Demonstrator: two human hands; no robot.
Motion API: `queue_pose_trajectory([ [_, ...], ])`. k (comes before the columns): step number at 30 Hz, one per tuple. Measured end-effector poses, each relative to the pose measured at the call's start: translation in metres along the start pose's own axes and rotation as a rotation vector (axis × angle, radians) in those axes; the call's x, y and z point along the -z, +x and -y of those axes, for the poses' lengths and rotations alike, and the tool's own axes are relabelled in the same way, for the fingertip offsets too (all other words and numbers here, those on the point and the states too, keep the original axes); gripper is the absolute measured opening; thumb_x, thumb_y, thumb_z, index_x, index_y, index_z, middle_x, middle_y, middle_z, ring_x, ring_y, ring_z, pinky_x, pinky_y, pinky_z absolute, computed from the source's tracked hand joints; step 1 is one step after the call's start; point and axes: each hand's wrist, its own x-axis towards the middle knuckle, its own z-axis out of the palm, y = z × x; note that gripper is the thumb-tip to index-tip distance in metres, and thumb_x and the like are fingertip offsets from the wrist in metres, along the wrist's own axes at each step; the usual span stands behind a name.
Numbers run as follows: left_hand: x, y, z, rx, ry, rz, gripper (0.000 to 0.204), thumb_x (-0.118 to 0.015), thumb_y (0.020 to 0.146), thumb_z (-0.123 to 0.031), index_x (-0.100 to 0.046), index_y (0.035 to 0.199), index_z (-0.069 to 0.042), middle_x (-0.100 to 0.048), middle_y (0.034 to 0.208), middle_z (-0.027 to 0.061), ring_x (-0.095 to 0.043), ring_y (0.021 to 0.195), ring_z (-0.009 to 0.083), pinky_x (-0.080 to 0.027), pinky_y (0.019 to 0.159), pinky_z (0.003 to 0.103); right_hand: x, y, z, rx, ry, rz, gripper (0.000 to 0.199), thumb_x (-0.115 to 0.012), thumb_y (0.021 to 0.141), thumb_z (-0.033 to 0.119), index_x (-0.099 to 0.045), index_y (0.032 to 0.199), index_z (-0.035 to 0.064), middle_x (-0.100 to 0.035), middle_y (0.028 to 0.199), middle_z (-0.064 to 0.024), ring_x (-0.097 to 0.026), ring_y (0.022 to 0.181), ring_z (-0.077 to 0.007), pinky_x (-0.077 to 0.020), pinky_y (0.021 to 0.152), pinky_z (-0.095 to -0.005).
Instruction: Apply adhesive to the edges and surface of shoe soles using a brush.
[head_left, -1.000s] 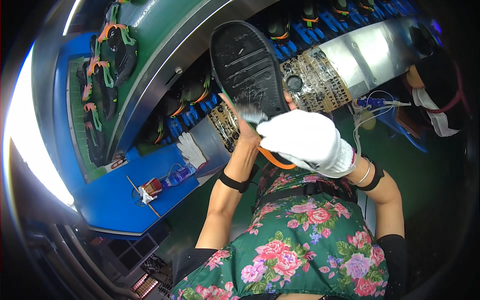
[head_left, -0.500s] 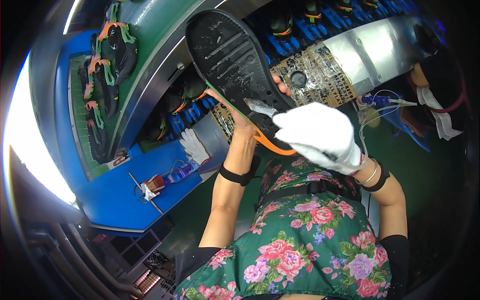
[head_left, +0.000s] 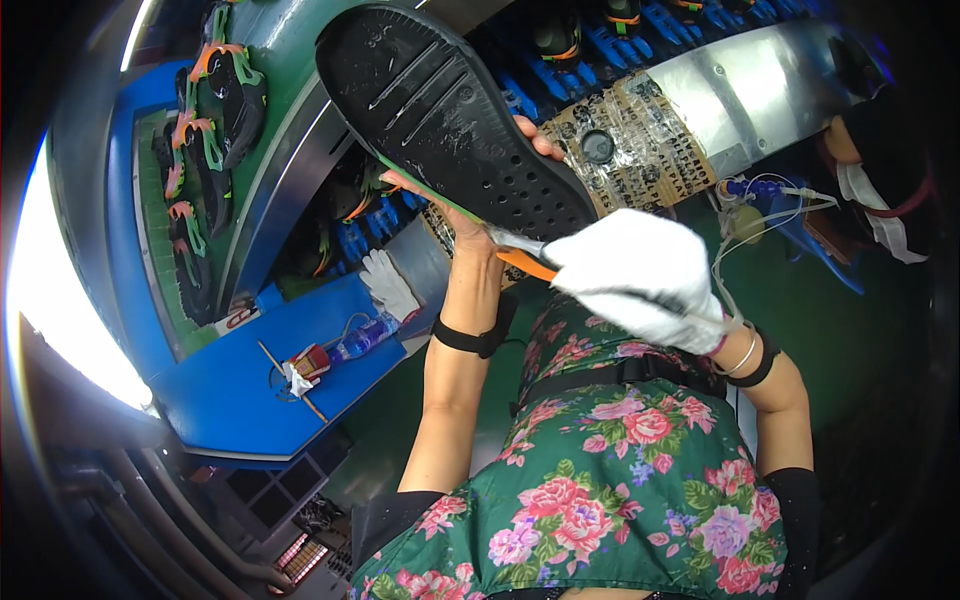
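Apparently brushing, cradling black perforated shoe sole (head_left: pixel 430 110) in bare left hand (head_left: pixel 466 238), gripping slim grey brush (head_left: pixel 518 241) in white-gloved right hand (head_left: pixel 632 275), needing steady support next.

head, left fisheye | faces down | left hand (head_left: pixel 466 229), right hand (head_left: pixel 637 278) near (edges bend)

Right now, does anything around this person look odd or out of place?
The gloves look mismatched: the right hand is gloved in white, while the left hand is bare. A loose white glove lies beside the bottle, perhaps taken off deliberately.
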Motion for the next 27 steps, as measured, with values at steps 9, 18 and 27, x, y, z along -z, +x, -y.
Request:
queue_pose_trajectory([
  [9,-0.013,0.007,-0.003,-0.053,0.078,0.086,0.135,-0.052,0.054,-0.107,-0.060,0.127,0.007,-0.069,0.109,0.0206,-0.066,0.111,0.0344,-0.054,0.107,0.049,0.001,-0.007,-0.003,-0.006,-0.018,-0.012,0.030,-0.081,0.080,0.002,-0.081,0.109,0.0084,-0.079,0.108,-0.0110,-0.076,0.095,-0.0277,-0.0601,0.082,-0.0364],
  [18,-0.020,0.014,-0.005,-0.063,0.128,0.175,0.126,-0.056,0.064,-0.101,-0.061,0.127,0.009,-0.068,0.110,0.0197,-0.067,0.108,0.0316,-0.052,0.106,0.048,0.005,-0.008,-0.002,-0.077,0.044,-0.002,0.025,-0.081,0.081,0.002,-0.080,0.105,0.0068,-0.079,0.106,-0.0113,-0.076,0.092,-0.0271,-0.0601,0.081,-0.0374],
  [27,-0.014,0.023,-0.013,0.023,0.185,0.200,0.134,-0.055,0.057,-0.104,-0.060,0.127,0.010,-0.066,0.115,0.0207,-0.066,0.110,0.0357,-0.054,0.104,0.049,0.004,-0.014,0.000,-0.025,-0.086,0.016,0.030,-0.080,0.081,0.002,-0.080,0.110,0.0089,-0.079,0.111,-0.0092,-0.075,0.096,-0.0286,-0.0604,0.084,-0.0371],
])
